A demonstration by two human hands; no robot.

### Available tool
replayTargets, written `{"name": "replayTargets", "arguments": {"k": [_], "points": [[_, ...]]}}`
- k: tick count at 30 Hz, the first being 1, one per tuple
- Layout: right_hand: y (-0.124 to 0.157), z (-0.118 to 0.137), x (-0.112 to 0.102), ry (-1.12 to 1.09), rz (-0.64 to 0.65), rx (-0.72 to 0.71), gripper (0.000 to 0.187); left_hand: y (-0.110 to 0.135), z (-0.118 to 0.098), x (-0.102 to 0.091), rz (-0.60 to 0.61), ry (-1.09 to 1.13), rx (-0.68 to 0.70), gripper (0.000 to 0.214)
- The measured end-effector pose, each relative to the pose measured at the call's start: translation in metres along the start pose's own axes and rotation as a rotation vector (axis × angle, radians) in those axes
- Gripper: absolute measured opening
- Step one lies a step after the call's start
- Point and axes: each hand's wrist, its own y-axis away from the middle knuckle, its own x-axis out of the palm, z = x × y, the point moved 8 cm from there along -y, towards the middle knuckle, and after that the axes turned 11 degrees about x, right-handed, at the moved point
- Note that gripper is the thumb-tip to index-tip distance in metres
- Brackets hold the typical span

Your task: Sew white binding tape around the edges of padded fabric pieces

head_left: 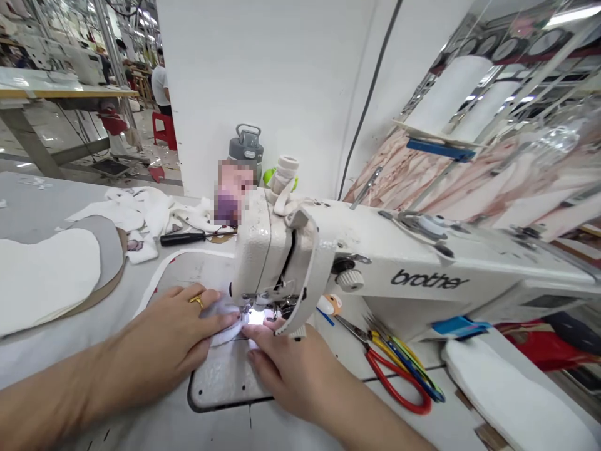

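Cloth [225, 335] (white, slightly rumpled) lies lit beneath the sewing machine [375, 254].

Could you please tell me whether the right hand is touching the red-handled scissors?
Apart: the head view shows a strip of pale work surface between the right hand and the red-handled scissors.

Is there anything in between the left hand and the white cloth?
Nothing that I can see: the left hand is right on the white cloth, its fingertips close to the sewing machine's bright light.
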Motion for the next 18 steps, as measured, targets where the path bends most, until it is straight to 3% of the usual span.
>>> {"name": "replayTargets", "arguments": {"k": [4, 11, 18], "points": [[-0.001, 0.004, 0.004, 0.003, 0.046, 0.012, 0.031, 0.002, -0.005, 0.001, -0.026, 0.005, -0.031, 0.036], [0.000, 0.004, 0.004, -0.060, 0.009, 0.005, 0.025, 0.003, -0.013, 0.005, -0.004, -0.023, -0.092, 0.032], [-0.002, 0.002, 0.006, 0.032, 0.031, 0.033, 0.030, 0.008, -0.012, 0.013, -0.116, -0.055, -0.099, 0.041]]}}
